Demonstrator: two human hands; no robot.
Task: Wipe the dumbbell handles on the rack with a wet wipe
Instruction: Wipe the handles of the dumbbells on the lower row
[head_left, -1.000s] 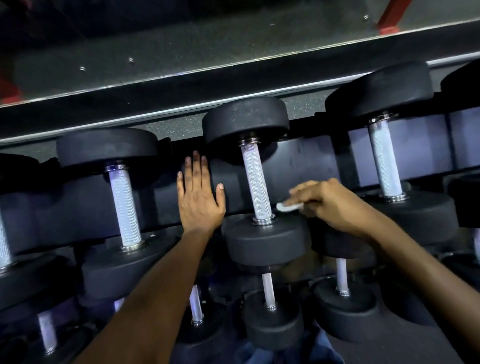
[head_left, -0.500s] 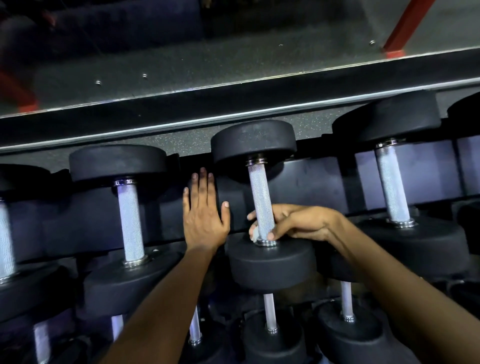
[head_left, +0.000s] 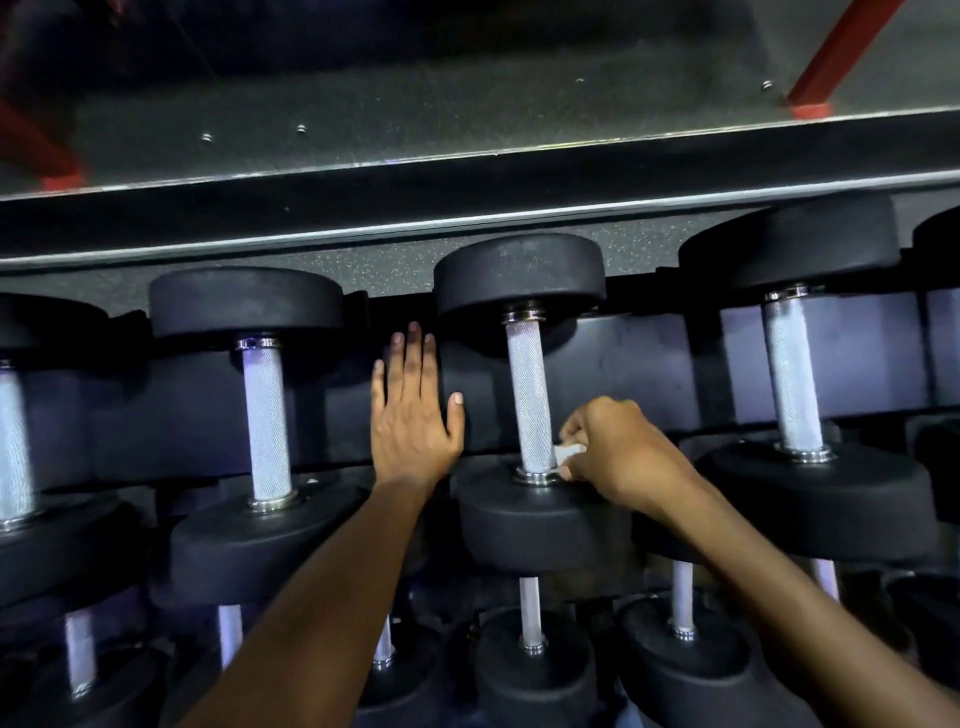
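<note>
Black dumbbells with knurled silver handles lie in a row on a dark rack (head_left: 649, 364). My right hand (head_left: 618, 452) pinches a small white wet wipe (head_left: 569, 451) against the lower right side of the middle dumbbell's handle (head_left: 529, 384), just above its chrome collar. My left hand (head_left: 413, 415) lies flat with straight fingers on the rack panel, between the middle handle and the handle to the left (head_left: 266, 421). Another handle (head_left: 792, 374) stands at the right. Most of the wipe is hidden in my fingers.
A lower tier holds smaller dumbbells (head_left: 530, 618) under my arms. Behind the rack runs a metal-edged ledge (head_left: 467, 213) with speckled gym floor and red frame feet (head_left: 810, 111) beyond. Heavy rubber dumbbell heads (head_left: 519, 273) crowd both sides of each handle.
My right hand first closed around the base of the middle handle, then slid back to its right side, still with the wipe. My left hand stayed flat on the rack.
</note>
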